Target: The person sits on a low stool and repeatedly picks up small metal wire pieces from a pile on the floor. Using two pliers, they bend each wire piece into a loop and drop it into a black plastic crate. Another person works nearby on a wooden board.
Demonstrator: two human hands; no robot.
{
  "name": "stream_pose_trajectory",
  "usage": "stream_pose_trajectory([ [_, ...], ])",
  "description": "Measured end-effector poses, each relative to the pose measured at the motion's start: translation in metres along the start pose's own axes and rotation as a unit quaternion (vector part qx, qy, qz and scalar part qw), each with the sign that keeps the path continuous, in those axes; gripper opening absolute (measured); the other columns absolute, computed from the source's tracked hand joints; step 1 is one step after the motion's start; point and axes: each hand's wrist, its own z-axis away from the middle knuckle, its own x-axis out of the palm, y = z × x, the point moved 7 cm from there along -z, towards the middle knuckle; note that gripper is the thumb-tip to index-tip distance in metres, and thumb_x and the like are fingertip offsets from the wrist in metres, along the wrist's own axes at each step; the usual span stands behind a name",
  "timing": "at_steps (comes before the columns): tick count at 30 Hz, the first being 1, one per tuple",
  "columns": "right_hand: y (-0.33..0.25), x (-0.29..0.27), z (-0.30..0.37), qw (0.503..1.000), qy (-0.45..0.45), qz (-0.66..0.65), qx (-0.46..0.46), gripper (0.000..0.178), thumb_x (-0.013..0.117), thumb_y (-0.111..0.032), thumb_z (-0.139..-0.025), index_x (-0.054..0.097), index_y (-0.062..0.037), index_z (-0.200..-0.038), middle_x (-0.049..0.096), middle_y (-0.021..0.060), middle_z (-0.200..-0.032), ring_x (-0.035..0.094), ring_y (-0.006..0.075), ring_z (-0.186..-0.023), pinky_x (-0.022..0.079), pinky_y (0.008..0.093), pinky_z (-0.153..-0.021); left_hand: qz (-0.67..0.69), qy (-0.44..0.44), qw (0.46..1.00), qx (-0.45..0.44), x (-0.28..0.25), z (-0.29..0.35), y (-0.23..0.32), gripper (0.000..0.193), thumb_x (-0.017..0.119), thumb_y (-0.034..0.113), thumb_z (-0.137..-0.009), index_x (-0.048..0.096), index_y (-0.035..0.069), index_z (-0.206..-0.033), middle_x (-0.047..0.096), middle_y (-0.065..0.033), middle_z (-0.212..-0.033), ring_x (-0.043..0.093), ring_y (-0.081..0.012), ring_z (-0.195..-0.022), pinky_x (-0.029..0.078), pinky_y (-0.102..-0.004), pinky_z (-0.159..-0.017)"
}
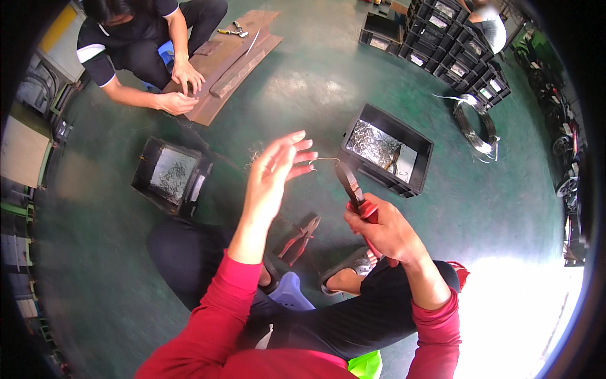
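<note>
My right hand [391, 232] is wrapped round the red handles of a pair of pliers [351, 186], whose dark jaws point up and to the left. From the jaws a thin curved piece of wire [326, 158] arches over to the fingers of my left hand [270, 180]. That hand is raised with its fingers stretched and apart; the wire's hooked end is at the fingertips, without a visible grip on it. A second pair of red-handled pliers [300, 240] lies on the floor between my feet.
Black crates stand ahead, one right [418, 170] and one left [146, 180], both holding small wire pieces. A wire coil [475, 126] lies at far right, near stacked black crates [442, 44]. At far left a co-worker [126, 57] crouches over a board [201, 114] bearing a hammer [233, 30].
</note>
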Motion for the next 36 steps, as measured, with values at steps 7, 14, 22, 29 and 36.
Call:
stream_pose_trajectory([
  [7,0.008,-0.004,0.0,0.995,0.039,0.086,0.01,0.033,0.067,-0.029,-0.085,0.058,-0.0018,-0.101,0.065,0.0224,-0.085,0.061,0.043,-0.086,0.047,0.0439,-0.073,-0.154,-0.126,0.975,-0.094,0.015,0.019,-0.012,0.028,0.053,0.021,-0.098,0.065,-0.001,-0.111,0.067,-0.006,-0.081,0.061,-0.0107,-0.063,0.049,-0.0226,-0.058],
  [14,0.009,0.0,-0.004,0.997,0.014,0.068,0.045,0.036,0.066,-0.032,-0.086,0.058,-0.0009,-0.104,0.064,0.0231,-0.086,0.062,0.0407,-0.085,0.047,0.0424,-0.075,-0.181,-0.048,0.982,0.007,0.02,0.021,0.0,0.021,0.055,0.014,-0.096,0.067,0.002,-0.11,0.066,-0.005,-0.076,0.058,-0.0067,-0.059,0.042,-0.0197,-0.05],
  [22,0.009,0.001,-0.001,0.994,-0.006,0.068,0.08,0.038,0.066,-0.033,-0.087,0.059,-0.0011,-0.106,0.065,0.022,-0.087,0.063,0.0378,-0.085,0.048,0.0405,-0.076,-0.228,-0.071,0.971,0.021,0.025,0.024,0.002,0.023,0.052,0.012,-0.097,0.065,0.004,-0.114,0.06,-0.0013,-0.066,0.052,-0.0046,-0.052,0.04,-0.0196,-0.047],
  [29,0.008,-0.003,-0.001,0.997,0.032,0.071,0.004,0.031,0.07,-0.024,-0.084,0.06,0.0002,-0.1,0.065,0.022,-0.086,0.064,0.0387,-0.085,0.048,0.0404,-0.074,-0.214,-0.134,0.966,-0.063,0.03,0.03,-0.007,0.025,0.046,0.013,-0.099,0.061,0.0,-0.115,0.051,0.0009,-0.06,0.046,-0.0039,-0.049,0.036,-0.0212,-0.044],
  [36,0.016,-0.007,0.002,0.992,0.068,0.109,-0.002,0.026,0.069,-0.018,-0.083,0.059,0.0021,-0.095,0.064,0.0234,-0.08,0.062,0.042,-0.082,0.048,0.043,-0.069,-0.256,-0.144,0.955,-0.051,0.036,0.033,-0.011,0.027,0.043,0.008,-0.097,0.061,0.0,-0.116,0.047,0.0025,-0.059,0.044,-0.0028,-0.049,0.034,-0.0211,-0.044],
])
